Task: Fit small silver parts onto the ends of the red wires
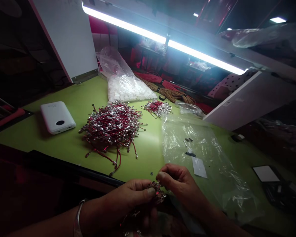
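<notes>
Flanking wire pile, power bank, plastic bag

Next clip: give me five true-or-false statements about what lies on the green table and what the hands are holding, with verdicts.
1. The left hand and right hand meet on a small bunch of red wires. True.
2. The big pile of red wires lies on the clear plastic bag. False: it lies on the bare green table, left of the bag.
3. The white power bank sits left of the pile. True.
4. The bag of white parts is at the table's near edge. False: it lies at the far side, behind the pile.
5. A bangle circles the left wrist. True.
</notes>
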`<state>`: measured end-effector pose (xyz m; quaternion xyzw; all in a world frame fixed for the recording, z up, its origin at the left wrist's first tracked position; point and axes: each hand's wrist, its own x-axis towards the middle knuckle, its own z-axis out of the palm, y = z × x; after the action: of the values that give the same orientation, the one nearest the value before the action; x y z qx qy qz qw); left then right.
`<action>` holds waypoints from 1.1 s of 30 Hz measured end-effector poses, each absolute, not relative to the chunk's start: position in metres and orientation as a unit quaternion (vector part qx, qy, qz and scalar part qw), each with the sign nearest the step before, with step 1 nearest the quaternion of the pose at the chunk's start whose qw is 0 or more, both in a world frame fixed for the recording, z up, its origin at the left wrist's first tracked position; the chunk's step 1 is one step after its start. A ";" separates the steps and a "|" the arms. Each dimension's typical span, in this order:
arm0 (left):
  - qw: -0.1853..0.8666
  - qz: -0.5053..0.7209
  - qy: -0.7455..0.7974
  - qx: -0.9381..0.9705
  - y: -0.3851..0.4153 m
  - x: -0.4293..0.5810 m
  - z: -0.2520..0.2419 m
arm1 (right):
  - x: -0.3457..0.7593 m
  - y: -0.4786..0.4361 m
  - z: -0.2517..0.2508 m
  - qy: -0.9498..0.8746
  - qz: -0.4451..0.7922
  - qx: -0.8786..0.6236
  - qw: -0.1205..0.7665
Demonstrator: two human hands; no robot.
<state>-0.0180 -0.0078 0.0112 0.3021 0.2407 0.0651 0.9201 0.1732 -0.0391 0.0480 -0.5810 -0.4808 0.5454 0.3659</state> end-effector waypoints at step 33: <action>0.941 0.100 0.164 0.278 -0.003 -0.015 0.020 | 0.169 -0.043 0.050 -0.566 0.363 -0.636 0.378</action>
<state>-0.0146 -0.0032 0.0199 0.2782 0.1638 0.1000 0.9412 0.1686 -0.0434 0.0496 -0.6362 -0.5662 0.3625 0.3784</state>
